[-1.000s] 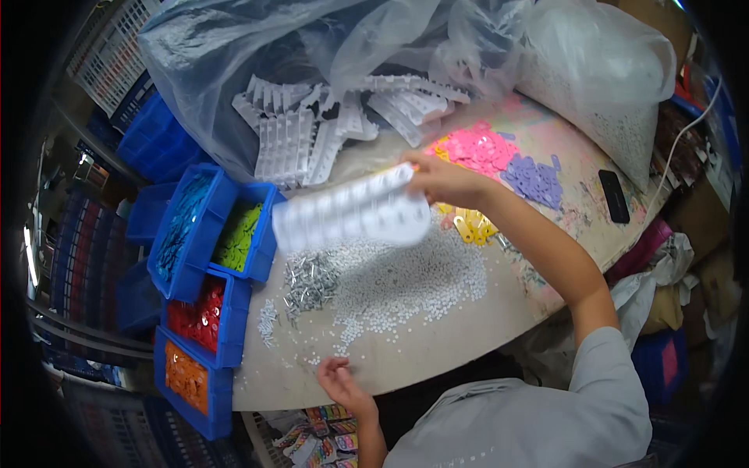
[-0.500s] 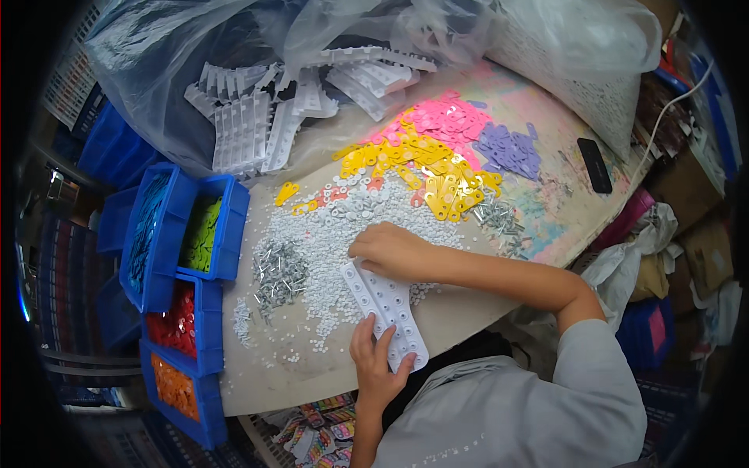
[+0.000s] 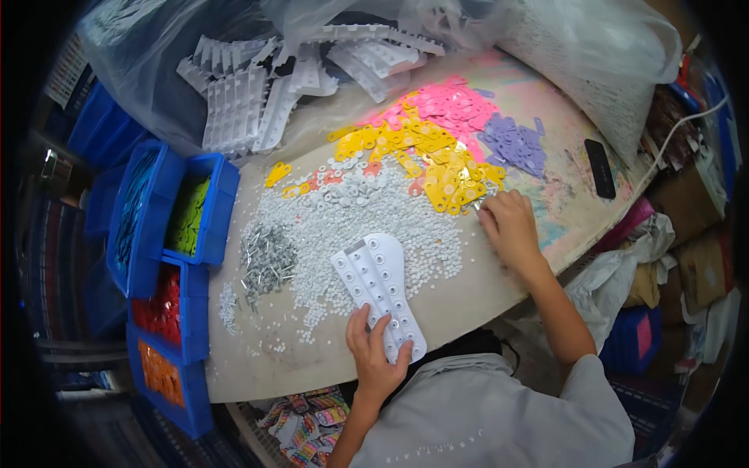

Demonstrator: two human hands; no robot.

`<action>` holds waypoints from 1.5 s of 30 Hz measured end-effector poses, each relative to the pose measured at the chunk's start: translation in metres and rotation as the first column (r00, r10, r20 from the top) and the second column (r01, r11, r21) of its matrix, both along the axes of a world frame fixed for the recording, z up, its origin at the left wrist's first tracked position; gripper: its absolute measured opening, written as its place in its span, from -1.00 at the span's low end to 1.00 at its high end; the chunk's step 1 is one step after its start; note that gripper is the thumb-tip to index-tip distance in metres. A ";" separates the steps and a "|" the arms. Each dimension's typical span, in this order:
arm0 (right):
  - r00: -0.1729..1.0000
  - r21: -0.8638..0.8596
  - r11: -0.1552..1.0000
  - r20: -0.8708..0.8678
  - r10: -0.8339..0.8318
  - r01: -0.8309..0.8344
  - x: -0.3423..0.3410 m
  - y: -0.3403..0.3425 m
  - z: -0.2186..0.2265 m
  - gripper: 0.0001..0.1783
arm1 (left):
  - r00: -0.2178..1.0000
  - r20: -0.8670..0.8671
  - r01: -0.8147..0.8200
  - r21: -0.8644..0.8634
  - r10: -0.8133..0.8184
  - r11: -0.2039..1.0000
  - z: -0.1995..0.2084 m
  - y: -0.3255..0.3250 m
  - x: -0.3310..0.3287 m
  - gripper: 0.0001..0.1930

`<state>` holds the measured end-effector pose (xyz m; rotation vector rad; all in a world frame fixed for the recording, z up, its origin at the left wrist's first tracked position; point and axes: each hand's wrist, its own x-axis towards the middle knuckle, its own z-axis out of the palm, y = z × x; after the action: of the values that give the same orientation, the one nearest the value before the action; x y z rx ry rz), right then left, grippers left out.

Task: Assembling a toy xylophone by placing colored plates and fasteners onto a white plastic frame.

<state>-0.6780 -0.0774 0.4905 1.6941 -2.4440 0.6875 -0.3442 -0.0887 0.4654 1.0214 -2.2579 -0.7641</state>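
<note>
My left hand (image 3: 376, 355) grips the near end of a white plastic strip (image 3: 382, 282) with rows of round recesses, thumb on one side and fingers on the other. The strip slants over the front of the table, its far end on the spread of small white rings (image 3: 335, 234). At the right, my right hand (image 3: 507, 222) bends down over the small pile of metal pins (image 3: 477, 201) beside the yellow pieces (image 3: 451, 183). Its fingertips are pinched at the pins, and what lies between them is too small to make out.
Blue bins (image 3: 195, 312) with coloured pieces line the table's left side. Another heap of metal pins (image 3: 267, 261) lies left of the rings. Pink pieces (image 3: 452, 105), purple pieces (image 3: 513, 144) and a black phone-like object (image 3: 600, 168) are farther right. White strips (image 3: 234, 105) fill a clear bag behind.
My right hand has left the strip's far end and moved right to the metal pins, uncovering the strip's rounded end. My left hand still holds the strip.
</note>
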 end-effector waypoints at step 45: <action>0.851 -0.283 0.859 0.195 0.488 -0.427 0.137 -0.094 -0.015 -0.84 | 0.970 -0.172 -0.196 -0.151 0.170 0.969 0.042 -0.130 0.027 -0.85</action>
<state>-0.5407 -0.1714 0.4758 2.2309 -1.9859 1.2691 -0.3172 -0.2187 0.5073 1.0341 -2.0213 -0.5463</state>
